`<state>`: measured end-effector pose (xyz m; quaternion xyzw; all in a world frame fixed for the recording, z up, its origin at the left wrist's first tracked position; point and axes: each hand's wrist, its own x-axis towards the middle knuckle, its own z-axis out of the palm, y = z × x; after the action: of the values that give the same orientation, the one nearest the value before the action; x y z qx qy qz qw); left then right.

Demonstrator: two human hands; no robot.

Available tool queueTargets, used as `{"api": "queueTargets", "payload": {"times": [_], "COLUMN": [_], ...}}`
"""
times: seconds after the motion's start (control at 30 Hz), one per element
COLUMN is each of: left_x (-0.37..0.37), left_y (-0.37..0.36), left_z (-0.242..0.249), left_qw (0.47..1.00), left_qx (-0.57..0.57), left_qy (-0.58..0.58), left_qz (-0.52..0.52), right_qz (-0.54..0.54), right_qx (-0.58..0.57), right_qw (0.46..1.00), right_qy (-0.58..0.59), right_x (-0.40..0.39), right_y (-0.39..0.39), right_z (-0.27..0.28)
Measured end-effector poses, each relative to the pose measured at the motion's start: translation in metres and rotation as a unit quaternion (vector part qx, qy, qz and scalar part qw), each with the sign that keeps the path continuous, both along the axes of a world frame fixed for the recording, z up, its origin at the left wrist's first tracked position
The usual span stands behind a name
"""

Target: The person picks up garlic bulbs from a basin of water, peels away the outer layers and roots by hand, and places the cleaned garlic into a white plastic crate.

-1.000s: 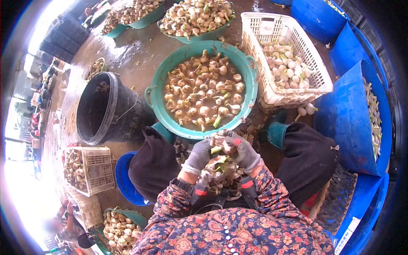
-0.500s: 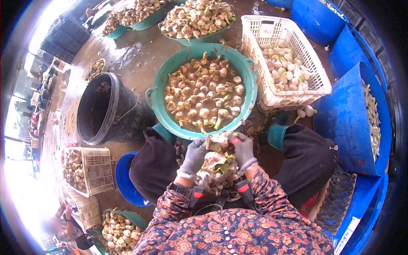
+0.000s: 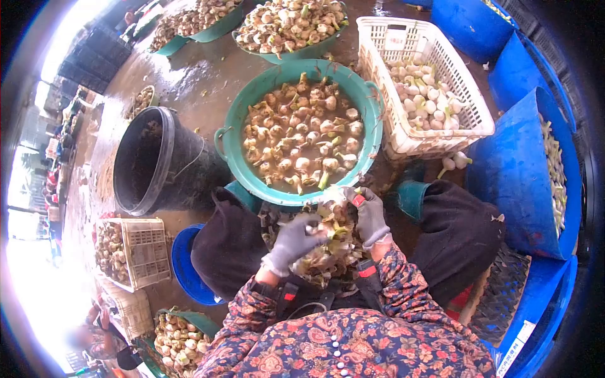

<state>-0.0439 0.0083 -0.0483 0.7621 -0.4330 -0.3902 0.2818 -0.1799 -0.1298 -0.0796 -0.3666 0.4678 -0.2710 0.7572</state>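
Observation:
My right hand [image 3: 370,217], in a grey glove with a red band on a finger, holds a pale garlic bulb [image 3: 335,196] by its side, just below the near rim of the green tub [image 3: 222,165]. My left hand [image 3: 293,242], gloved too, is apart from the bulb, lower and to the left. Its thumb and fingers are curved with a gap between them, slightly blurred. Between and under both hands lies a heap of loose garlic skins and leaves [image 3: 331,255] in my lap. Many unpeeled bulbs [image 3: 302,165] sit in brown water in the tub.
A white crate [image 3: 469,82] of peeled garlic stands right of the tub, beside blue bins [image 3: 510,183]. Left are a black bucket [image 3: 165,170], a blue basin [image 3: 183,261] and a cream crate [image 3: 148,252]. More heaped tubs [image 3: 290,53] stand beyond. A person [image 3: 104,337] sits lower left.
My left hand has come away from the bulb, down and left. My right hand keeps the bulb, which has tipped up toward the tub and looks whiter.

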Motion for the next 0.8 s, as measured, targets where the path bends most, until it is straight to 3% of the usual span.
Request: {"api": "queueTargets", "payload": {"times": [0.03, 0.1, 0.13, 0.2, 0.23, 0.3, 0.37, 0.43, 0.5, 0.57, 0.6, 0.63, 0.7, 0.73, 0.8], "left_x": [0.002, 0.006, 0.005, 0.004, 0.001, -0.006, -0.017, -0.018, -0.013, -0.005, -0.001, 0.002, 0.0, -0.006, -0.015], "left_y": [-0.011, -0.026, -0.027, -0.032, -0.032, -0.025, -0.011, 0.005, 0.013, 0.01, -0.004, -0.011, -0.03, -0.034, -0.04], "left_z": [0.016, 0.004, -0.005, -0.013, -0.012, -0.007, 0.013, 0.011, -0.002, -0.012, 0.008, 0.011, 0.036, 0.03, 0.014], "left_qw": [0.998, 0.976, 0.976, 0.922, 0.922, 0.955, 0.97, 0.98, 0.983, 0.983, 0.99, 0.995, 0.993, 0.993, 0.986], "left_qx": [-0.05, -0.137, -0.138, -0.153, -0.151, -0.114, -0.084, -0.035, 0.002, 0.044, 0.125, 0.027, 0.098, 0.097, -0.098], "left_qy": [-0.018, 0.121, 0.121, 0.31, 0.312, 0.254, 0.23, 0.083, 0.071, -0.146, -0.058, -0.093, -0.068, -0.068, -0.133], "left_qz": [0.044, 0.117, 0.117, 0.175, 0.172, 0.106, -0.016, -0.176, -0.167, -0.107, -0.04, -0.013, 0.017, 0.017, 0.034], "right_qz": [0.003, 0.03, 0.075, 0.057, 0.041, 0.006, -0.093, -0.08, -0.069, -0.066, -0.066, -0.066, -0.047, -0.003, 0.0], "right_qx": [0.0, 0.05, 0.065, 0.102, 0.141, 0.128, 0.199, 0.195, 0.203, 0.21, 0.219, 0.219, 0.317, 0.297, 0.282], "right_qw": [1.0, 0.996, 0.993, 0.99, 0.984, 0.989, 0.967, 0.976, 0.976, 0.975, 0.973, 0.973, 0.939, 0.945, 0.953], "right_qy": [-0.003, -0.068, -0.065, -0.083, -0.099, -0.07, -0.13, -0.051, -0.031, -0.034, -0.036, -0.036, -0.126, -0.134, -0.113], "right_x": [0.003, 0.003, 0.0, 0.004, 0.006, 0.005, 0.006, -0.002, 0.0, 0.005, 0.007, 0.006, 0.004, 0.002, 0.002], "right_y": [0.001, 0.004, 0.004, 0.004, 0.005, 0.009, 0.006, -0.002, -0.003, -0.001, 0.0, 0.001, 0.0, 0.003, 0.01], "right_z": [0.002, 0.01, 0.007, 0.002, 0.004, -0.007, -0.047, -0.008, 0.005, 0.01, 0.011, 0.01, 0.001, -0.005, -0.005]}}
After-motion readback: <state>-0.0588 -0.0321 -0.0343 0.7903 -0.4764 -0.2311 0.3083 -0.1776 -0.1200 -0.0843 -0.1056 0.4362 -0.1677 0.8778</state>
